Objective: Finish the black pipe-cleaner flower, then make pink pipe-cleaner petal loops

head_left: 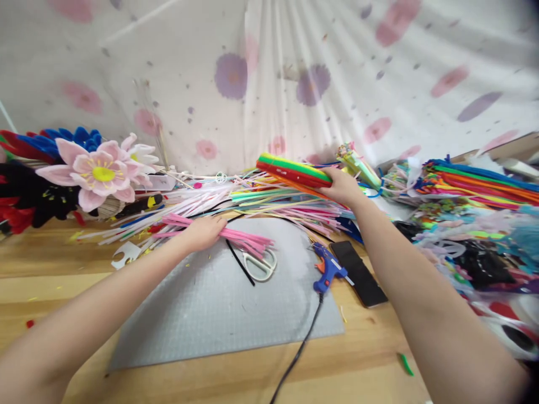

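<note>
My left hand (206, 231) is closed around a bundle of pink pipe cleaners (248, 240), held over the back of the grey cutting mat (202, 320). Raised at the right, my right hand (343, 186) grips a thick bundle of red, green and yellow pipe cleaners (295, 170). Behind both hands spreads a loose heap of pale pink, white and mint pipe cleaners (269, 196). Scissors with white handles (263, 266) lie on the mat just below the pink bundle, beside a single black pipe cleaner (240, 262).
A blue glue gun (327, 269) with a black cord rests at the mat's right edge, next to a black phone (357, 274). Fuzzy flowers (101, 173) stand at the left. Coloured pipe cleaners (484, 182) and plastic bags (480, 261) crowd the right. A patterned curtain (269, 84) hangs behind.
</note>
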`<state>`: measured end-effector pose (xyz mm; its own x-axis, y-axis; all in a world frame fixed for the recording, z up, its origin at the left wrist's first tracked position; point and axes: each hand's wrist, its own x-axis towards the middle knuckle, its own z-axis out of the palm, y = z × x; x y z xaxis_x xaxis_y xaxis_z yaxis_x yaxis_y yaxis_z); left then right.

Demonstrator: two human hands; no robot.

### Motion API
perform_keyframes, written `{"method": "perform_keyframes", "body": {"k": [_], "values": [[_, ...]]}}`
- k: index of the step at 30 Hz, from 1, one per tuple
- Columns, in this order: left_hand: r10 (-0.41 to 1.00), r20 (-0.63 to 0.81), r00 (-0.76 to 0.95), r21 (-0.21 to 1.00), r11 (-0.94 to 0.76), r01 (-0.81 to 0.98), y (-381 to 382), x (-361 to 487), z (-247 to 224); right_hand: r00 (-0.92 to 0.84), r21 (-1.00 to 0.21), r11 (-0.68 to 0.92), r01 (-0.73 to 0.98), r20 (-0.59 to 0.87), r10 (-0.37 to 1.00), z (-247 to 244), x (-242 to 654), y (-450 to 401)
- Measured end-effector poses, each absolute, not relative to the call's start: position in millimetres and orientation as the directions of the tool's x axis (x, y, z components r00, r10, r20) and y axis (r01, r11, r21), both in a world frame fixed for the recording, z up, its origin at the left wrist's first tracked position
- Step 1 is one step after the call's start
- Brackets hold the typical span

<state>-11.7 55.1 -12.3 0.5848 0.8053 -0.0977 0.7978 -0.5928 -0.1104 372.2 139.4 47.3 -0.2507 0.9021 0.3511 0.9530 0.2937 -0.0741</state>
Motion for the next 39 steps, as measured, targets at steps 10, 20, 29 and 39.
{"method": "perform_keyframes", "body": {"k": [10, 20, 29, 39], "values": [[0.983, 0.008, 0.185, 0.029, -0.185, 0.982, 38, -43, 22, -0.478, 0.185, 0.451, 0.873, 0.145, 0.866, -3, 331, 111], [0.984, -0.141, 0.109, 0.040, -0.104, 0.994, 9, -59, -26, -0.536, 0.263, 0.497, 0.827, 0.104, 0.838, -20, 326, 94], [0.892, -0.143, 0.429, 0.026, -0.430, 0.902, 13, -90, -31, -0.451, 0.332, 0.378, 0.864, 0.175, 0.875, -17, 325, 127], [0.908, -0.128, 0.399, -0.020, -0.405, 0.914, 37, -100, -23, -0.332, 0.266, 0.269, 0.926, 0.230, 0.915, -22, 324, 166]]}}
